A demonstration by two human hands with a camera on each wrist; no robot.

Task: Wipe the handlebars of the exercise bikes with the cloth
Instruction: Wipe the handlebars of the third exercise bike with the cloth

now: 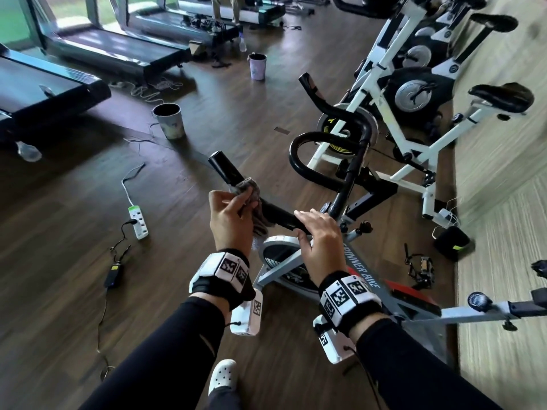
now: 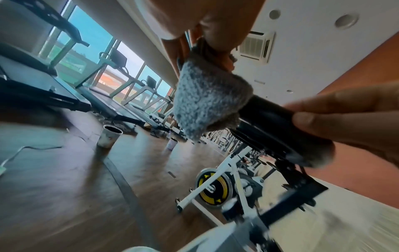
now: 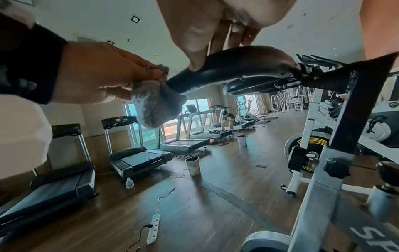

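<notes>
A grey fluffy cloth (image 1: 254, 208) (image 2: 207, 100) (image 3: 155, 105) is wrapped over the black left handlebar (image 1: 228, 173) of the nearest spin bike. My left hand (image 1: 233, 214) (image 3: 97, 75) pinches the cloth against the bar. My right hand (image 1: 319, 235) grips the same black bar (image 3: 237, 68) closer to the stem, fingers over the top and thumb underneath; its fingers (image 2: 336, 109) show at the right of the left wrist view. The bar's curved right loop (image 1: 307, 149) stands bare beyond the hands.
Two white exercise bikes (image 1: 414, 93) stand behind to the right. Treadmills (image 1: 97, 51) line the left side. Two buckets (image 1: 168, 119) (image 1: 258, 66), a power strip (image 1: 137, 221) with cables and a loose pedal (image 1: 420, 266) lie on the wood floor. A person (image 3: 227, 120) sits far back.
</notes>
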